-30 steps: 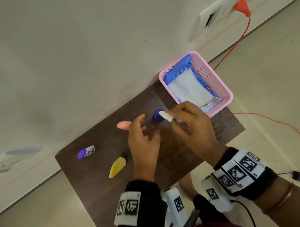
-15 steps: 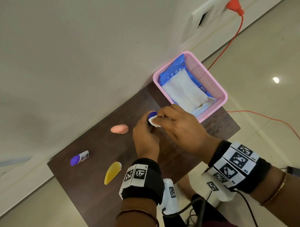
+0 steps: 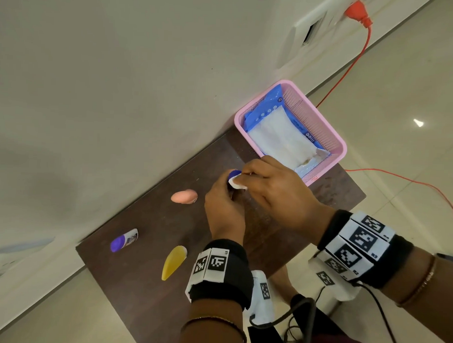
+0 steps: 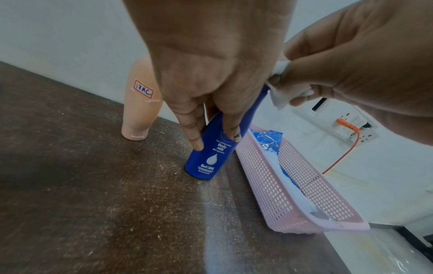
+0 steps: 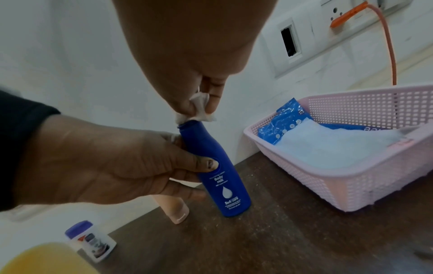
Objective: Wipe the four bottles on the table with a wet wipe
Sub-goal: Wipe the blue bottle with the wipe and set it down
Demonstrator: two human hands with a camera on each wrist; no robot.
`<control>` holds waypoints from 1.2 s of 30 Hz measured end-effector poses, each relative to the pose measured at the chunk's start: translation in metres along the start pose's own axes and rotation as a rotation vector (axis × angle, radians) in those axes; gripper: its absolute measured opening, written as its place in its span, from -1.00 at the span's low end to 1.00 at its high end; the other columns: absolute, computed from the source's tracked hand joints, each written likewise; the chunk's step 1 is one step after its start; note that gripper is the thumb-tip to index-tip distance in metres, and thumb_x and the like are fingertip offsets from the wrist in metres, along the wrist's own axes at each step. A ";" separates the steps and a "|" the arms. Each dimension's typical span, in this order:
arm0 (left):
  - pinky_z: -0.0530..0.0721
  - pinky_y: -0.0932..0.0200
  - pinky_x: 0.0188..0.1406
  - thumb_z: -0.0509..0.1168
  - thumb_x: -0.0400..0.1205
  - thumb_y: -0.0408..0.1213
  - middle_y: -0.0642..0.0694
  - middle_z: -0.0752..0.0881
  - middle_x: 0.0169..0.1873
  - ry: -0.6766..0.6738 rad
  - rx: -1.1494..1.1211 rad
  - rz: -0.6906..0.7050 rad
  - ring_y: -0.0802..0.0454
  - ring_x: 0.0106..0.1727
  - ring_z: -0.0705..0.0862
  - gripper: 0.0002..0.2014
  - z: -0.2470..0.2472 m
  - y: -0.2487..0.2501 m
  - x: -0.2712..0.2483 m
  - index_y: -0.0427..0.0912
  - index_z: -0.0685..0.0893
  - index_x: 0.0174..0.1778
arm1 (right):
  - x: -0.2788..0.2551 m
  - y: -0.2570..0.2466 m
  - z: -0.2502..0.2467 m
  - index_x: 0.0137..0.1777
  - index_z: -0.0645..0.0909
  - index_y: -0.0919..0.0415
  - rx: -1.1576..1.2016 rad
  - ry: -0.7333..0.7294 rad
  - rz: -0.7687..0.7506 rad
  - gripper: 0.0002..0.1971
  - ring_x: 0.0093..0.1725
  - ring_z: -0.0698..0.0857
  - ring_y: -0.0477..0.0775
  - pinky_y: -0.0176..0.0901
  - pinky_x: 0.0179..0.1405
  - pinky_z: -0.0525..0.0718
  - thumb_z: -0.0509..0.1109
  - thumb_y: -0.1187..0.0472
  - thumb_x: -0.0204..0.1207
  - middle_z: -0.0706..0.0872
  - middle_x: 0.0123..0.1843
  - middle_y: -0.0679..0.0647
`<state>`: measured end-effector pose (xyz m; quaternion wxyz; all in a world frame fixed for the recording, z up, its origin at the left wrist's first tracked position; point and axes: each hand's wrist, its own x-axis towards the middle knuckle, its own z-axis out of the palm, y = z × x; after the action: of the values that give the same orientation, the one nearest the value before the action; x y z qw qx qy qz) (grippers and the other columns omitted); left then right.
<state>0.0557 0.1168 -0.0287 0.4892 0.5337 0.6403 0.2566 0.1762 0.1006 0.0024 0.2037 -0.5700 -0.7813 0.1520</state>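
Observation:
A blue lotion bottle (image 5: 222, 178) (image 4: 211, 155) (image 3: 232, 174) stands upright on the dark wooden table (image 3: 145, 271). My left hand (image 3: 225, 209) (image 5: 112, 165) grips its middle with thumb and fingers. My right hand (image 3: 276, 193) (image 5: 201, 103) pinches a folded white wet wipe (image 5: 199, 111) (image 4: 286, 96) (image 3: 236, 182) against the bottle's cap. A peach bottle (image 3: 184, 196) (image 4: 140, 103), a small white bottle with a purple cap (image 3: 124, 241) (image 5: 91, 241) and a yellow bottle (image 3: 173, 262) (image 5: 44, 259) stand further left.
A pink mesh basket (image 3: 324, 128) (image 5: 351, 166) at the table's right end holds a blue pack of wet wipes (image 3: 283, 137) (image 5: 328, 144). The wall runs along the table's far edge. An orange plug and cord (image 3: 359, 17) hang from a wall socket.
My left hand has moved from open beside the blue bottle to gripping its body. My right hand has brought the wipe onto the cap.

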 end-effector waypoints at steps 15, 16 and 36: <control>0.67 -0.08 -0.01 0.25 0.57 -0.54 -0.31 0.74 -0.12 0.008 0.099 -0.083 -0.28 -0.03 0.71 -0.84 0.002 -0.005 0.002 -0.36 0.67 0.02 | 0.015 -0.012 0.008 -0.05 0.76 0.34 -0.002 0.020 -0.013 -0.70 -0.19 0.72 0.24 -0.11 -0.25 0.72 0.64 0.43 0.19 0.75 -0.10 0.28; 0.66 -0.03 -0.05 0.24 0.56 -0.56 -0.31 0.75 -0.11 0.010 0.113 -0.068 -0.27 -0.04 0.71 -0.81 0.000 -0.003 0.002 -0.36 0.67 0.03 | 0.010 -0.012 0.007 -0.04 0.75 0.34 0.004 0.004 -0.037 -0.73 -0.18 0.72 0.22 -0.16 -0.25 0.70 0.60 0.43 0.24 0.75 -0.09 0.27; 0.64 -0.01 0.01 0.22 0.58 -0.55 -0.32 0.74 -0.09 -0.027 0.115 -0.059 -0.25 -0.01 0.71 -0.81 -0.003 -0.004 0.000 -0.37 0.67 0.05 | 0.011 -0.007 0.008 0.00 0.74 0.31 0.003 0.017 -0.061 -0.73 -0.12 0.70 0.19 -0.11 -0.21 0.71 0.25 0.22 0.47 0.73 -0.05 0.25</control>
<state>0.0515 0.1158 -0.0312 0.4736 0.5450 0.6630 0.1978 0.1637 0.1087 0.0000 0.2157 -0.5469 -0.7964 0.1418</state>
